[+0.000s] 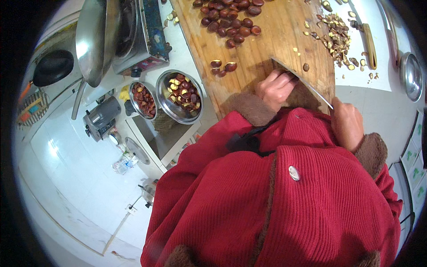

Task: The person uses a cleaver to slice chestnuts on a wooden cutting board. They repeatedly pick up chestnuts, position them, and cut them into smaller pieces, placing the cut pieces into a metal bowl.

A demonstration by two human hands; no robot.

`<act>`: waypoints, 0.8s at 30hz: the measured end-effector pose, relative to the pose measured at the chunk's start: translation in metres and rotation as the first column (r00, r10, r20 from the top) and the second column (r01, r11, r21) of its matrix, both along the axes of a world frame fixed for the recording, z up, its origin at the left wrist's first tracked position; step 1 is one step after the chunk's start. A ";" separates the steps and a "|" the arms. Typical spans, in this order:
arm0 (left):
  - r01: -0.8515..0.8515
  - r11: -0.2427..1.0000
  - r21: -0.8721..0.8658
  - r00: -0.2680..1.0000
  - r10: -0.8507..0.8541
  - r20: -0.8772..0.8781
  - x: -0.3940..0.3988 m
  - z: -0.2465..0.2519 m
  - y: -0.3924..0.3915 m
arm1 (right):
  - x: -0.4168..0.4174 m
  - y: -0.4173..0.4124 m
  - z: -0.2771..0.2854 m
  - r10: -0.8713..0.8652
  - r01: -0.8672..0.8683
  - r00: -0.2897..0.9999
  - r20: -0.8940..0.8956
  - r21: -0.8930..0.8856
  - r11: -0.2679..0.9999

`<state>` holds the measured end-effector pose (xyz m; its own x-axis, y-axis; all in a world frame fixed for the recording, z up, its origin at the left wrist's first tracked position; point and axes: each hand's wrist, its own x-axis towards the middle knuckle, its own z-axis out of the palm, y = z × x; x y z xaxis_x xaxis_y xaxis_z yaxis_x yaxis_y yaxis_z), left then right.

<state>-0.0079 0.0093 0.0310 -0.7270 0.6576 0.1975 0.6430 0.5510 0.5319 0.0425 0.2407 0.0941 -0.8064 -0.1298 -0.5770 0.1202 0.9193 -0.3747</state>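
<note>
My right hand (pixel 348 124) grips the handle of a kitchen knife (pixel 310 87) at the right edge of a wooden cutting board (pixel 283 33). The blade slants up and left across the board, seen nearly along its spine. My left hand (pixel 275 89) is close against the blade with curled fingers; whatever lies under its fingertips is hidden. A small brown piece (pixel 306 67) rests just beyond the blade. Further up the board is a pile of brown chestnuts (pixel 233 23). A few chestnuts (pixel 223 68), some showing pale cut faces, sit left of my left hand.
Left of the board stand a steel bowl of cut chestnuts (pixel 163 100) and a smaller bowl of brown pieces (pixel 134 100). A gas stove (pixel 156 36) with a wok (pixel 90 43) is beyond them. Shell scraps (pixel 337 40) and a wooden-handled tool (pixel 370 46) lie on the right.
</note>
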 end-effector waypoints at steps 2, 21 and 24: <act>-0.007 1.000 -0.013 1.000 0.007 -0.022 0.001 -0.004 0.001 | -0.004 -0.003 -0.008 0.012 -0.013 0.998 -0.054 -0.018 1.000; -0.178 0.961 0.211 0.984 0.168 0.064 0.011 -0.016 -0.001 | 0.002 0.031 -0.029 -0.300 0.225 0.915 -0.271 -0.275 0.935; -0.197 0.965 0.175 0.979 0.185 0.081 0.014 -0.020 -0.002 | 0.020 0.038 -0.026 -0.258 0.206 0.931 -0.257 -0.211 0.955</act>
<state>0.0058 0.0074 0.0106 -0.8504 0.4630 0.2500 0.4971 0.5511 0.6702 0.0628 0.2787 0.0679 -0.9509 0.0012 -0.3096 0.1893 0.7936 -0.5783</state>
